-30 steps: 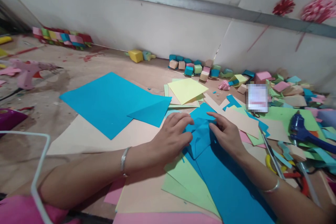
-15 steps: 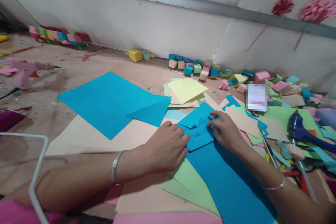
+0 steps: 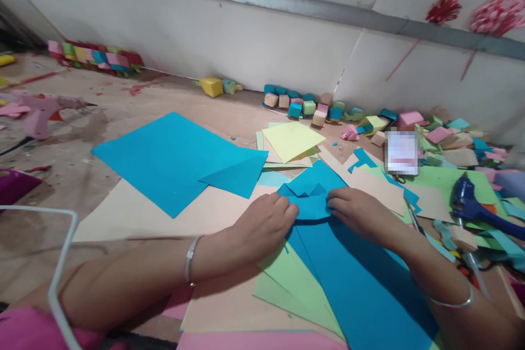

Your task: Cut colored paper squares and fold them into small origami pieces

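Note:
A small piece of blue paper (image 3: pixel 313 206), partly folded, lies between my two hands on top of other sheets. My left hand (image 3: pixel 266 221) grips its left edge, fingers curled over it. At its right edge my right hand (image 3: pixel 353 209) pinches the paper, fingertips pressed together. Small triangular flaps stand up along the far side of the fold. Beneath and toward me stretches a long blue sheet (image 3: pixel 361 284), shaded by my right forearm. Left of my hands lies a large blue sheet (image 3: pixel 164 164) with one corner folded over.
A pink glue gun (image 3: pixel 39 112) lies at the left and a blue glue gun (image 3: pixel 471 202) at the right. Small paper boxes (image 3: pixel 301 103) line the wall. Yellow paper (image 3: pixel 292 139) and green sheets (image 3: pixel 297 290) surround the work. A white bent rod (image 3: pixel 61 262) crosses the lower left.
My right hand has shifted slightly and closed its fingers on the paper's right edge. The fold's far flaps now stand raised, and the left hand has moved slightly up and right.

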{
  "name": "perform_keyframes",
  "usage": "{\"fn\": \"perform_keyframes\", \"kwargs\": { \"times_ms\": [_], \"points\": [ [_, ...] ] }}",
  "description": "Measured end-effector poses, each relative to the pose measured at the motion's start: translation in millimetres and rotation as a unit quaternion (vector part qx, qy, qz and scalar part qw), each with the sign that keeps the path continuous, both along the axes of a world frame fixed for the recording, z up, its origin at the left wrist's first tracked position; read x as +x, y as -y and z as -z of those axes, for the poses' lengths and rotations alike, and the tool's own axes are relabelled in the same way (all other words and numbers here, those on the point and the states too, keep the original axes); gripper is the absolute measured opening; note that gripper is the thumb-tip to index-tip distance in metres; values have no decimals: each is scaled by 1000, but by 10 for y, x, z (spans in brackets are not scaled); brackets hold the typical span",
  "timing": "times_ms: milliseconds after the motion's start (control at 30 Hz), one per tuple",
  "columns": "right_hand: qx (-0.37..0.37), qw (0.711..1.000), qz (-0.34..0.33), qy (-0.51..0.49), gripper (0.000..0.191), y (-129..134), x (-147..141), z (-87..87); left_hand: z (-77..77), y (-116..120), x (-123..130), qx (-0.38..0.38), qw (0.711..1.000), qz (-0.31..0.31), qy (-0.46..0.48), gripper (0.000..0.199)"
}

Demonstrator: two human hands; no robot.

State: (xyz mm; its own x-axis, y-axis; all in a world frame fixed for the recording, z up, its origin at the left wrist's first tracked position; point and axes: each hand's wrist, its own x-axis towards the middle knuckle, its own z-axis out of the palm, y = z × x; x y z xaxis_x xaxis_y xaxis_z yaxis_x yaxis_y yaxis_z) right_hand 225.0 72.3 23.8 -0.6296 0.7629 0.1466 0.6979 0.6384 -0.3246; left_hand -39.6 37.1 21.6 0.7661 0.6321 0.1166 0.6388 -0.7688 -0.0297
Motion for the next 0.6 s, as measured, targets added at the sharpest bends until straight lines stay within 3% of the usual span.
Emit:
{"fn": "perform_keyframes", "kwargs": {
  "times_ms": [67, 167, 300, 600],
  "points": [
    [-14, 998, -32, 46, 23, -21, -10, 4, 25, -38, -14, -31, 999, -5, 24, 18],
    [-11, 996, -11, 88, 27, -51, -31, 9, 86, -139, -32, -81, 993, -28, 75, 15],
    [-8, 994, -11, 112, 28, -71, -57, 27, 127, -255, -24, -137, 978, -79, 137, 28],
    [22, 989, 5, 149, 26, -87, -81, 86, 31, -253, 21, -112, 984, -125, 61, 40]
  ]
}}
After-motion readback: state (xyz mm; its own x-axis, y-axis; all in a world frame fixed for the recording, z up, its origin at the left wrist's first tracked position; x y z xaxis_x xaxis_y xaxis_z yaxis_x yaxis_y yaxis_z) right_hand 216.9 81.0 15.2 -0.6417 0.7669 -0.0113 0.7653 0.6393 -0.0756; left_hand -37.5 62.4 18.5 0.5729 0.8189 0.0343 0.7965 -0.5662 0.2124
